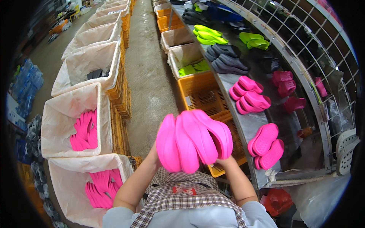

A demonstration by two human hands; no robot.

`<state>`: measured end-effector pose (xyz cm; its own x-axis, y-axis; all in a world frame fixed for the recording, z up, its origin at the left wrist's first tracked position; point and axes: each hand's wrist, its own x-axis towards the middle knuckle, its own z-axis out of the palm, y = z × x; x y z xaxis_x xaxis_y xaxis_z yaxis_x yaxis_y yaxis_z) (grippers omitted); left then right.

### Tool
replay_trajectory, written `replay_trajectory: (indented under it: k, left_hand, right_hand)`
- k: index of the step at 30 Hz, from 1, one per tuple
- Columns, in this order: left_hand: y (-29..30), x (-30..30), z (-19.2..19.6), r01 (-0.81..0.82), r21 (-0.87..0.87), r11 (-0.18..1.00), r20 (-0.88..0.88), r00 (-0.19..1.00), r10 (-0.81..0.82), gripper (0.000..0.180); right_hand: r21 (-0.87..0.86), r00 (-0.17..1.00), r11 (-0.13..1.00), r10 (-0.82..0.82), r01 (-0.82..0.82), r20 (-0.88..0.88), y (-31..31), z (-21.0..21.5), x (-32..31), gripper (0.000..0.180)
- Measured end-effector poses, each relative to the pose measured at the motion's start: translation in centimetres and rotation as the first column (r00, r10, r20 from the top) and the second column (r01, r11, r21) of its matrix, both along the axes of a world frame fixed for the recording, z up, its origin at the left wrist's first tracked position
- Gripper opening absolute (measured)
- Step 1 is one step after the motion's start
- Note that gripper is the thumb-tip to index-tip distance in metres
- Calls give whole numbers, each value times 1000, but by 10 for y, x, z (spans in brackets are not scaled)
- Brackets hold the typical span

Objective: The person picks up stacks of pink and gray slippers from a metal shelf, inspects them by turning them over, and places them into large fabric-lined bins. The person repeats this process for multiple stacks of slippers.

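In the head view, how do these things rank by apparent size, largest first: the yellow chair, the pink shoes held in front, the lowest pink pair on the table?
1. Held pink shoes: largest, helped by being close.
2. Lowest pink pair: middle.
3. Yellow chair: smallest, far off.

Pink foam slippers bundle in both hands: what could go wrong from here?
1. The pink foam slippers sit side by side between the left hand and right hand; an inner one might slide out if the grip loosens.
2. An orange crate lies open near the bundle's right side; a dropped slipper could land there.
3. The nearest pink pair lies near the gray worktop's edge; the right arm might knock it.
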<state>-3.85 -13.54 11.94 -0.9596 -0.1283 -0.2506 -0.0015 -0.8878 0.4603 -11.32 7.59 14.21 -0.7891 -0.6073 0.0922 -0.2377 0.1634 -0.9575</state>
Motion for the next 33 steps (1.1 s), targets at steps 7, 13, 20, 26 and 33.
replay_trajectory:
  k: [7, 13, 20, 26, 33]
  left_hand:
    - [-9, 18, 5, 141, 69, 988, -299, 947, -114, 43]
    - [-12, 23, 1, -38, -190, 981, -240, 971, -9, 49]
    - [-2, 26, -3, -200, -284, 938, -374, 924, 84, 64]
    - [-2, 27, -4, 32, -171, 985, -155, 986, -59, 67]
    - [3, 33, -12, 245, 106, 964, -44, 969, -242, 47]
  right_hand:
    - [-525, 960, 846, 216, -94, 176, 2, -4, 4, 31]
    - [-526, 860, 843, 181, 115, 477, -6, 2, 24, 54]
    - [-447, 850, 880, 105, 163, 517, -10, 6, 44, 76]
    - [-292, 890, 940, -26, 176, 454, -9, 13, 55, 77]
    - [-212, 863, 949, -102, 233, 495, -10, 25, 57, 73]
